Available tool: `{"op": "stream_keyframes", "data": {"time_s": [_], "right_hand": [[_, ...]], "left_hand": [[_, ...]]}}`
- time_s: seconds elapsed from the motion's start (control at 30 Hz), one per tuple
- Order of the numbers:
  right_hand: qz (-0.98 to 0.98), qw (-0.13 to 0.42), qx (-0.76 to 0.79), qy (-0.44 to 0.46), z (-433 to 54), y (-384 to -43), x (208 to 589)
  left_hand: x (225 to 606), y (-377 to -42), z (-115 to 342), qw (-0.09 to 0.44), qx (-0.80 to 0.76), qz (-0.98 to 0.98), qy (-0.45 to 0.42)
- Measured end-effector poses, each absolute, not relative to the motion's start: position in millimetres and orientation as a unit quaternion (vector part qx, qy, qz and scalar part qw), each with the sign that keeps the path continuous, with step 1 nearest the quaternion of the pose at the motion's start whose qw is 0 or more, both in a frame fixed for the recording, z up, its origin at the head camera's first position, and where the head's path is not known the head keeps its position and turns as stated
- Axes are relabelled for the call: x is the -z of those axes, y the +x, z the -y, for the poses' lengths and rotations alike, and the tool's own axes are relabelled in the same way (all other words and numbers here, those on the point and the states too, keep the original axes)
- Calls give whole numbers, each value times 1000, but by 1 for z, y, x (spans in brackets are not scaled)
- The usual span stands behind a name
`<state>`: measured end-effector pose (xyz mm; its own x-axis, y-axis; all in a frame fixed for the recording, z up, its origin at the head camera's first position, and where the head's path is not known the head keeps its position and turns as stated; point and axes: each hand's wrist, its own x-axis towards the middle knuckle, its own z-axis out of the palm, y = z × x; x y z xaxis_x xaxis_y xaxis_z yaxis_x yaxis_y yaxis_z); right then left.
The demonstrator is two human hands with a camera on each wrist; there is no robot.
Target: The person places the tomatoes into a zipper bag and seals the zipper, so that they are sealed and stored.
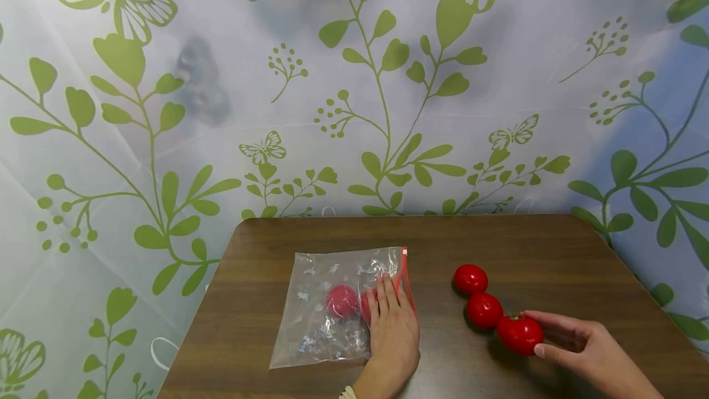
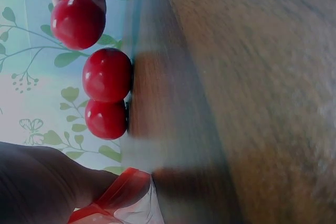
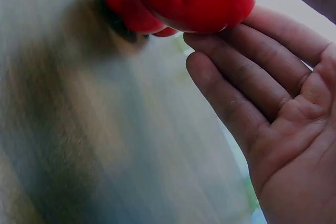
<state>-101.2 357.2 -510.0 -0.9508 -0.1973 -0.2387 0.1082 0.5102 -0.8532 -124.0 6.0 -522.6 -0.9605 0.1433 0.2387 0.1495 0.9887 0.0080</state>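
while the left grip [image 1: 392, 332] lies straight-fingered on the bag [image 1: 312, 273], likely steadying it, the right grip [image 1: 588, 348] pinches a tomato [image 1: 517, 336] just above the counter [image 1: 266, 242], beside two more tomatoes [image 1: 484, 310].

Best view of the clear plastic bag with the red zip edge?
Head view: nearly the whole clear plastic bag shows, partly under the left hand. Left wrist view: only some red zip edge and plastic near the bottom. Right wrist view: none of it.
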Motion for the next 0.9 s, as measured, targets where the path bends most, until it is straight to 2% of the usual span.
{"op": "stream_keyframes", "data": {"time_s": [0.9], "right_hand": [[-860, 37, 494, -118, -319, -110, 494]], "left_hand": [[525, -125, -6, 110, -3, 991, -76]]}}
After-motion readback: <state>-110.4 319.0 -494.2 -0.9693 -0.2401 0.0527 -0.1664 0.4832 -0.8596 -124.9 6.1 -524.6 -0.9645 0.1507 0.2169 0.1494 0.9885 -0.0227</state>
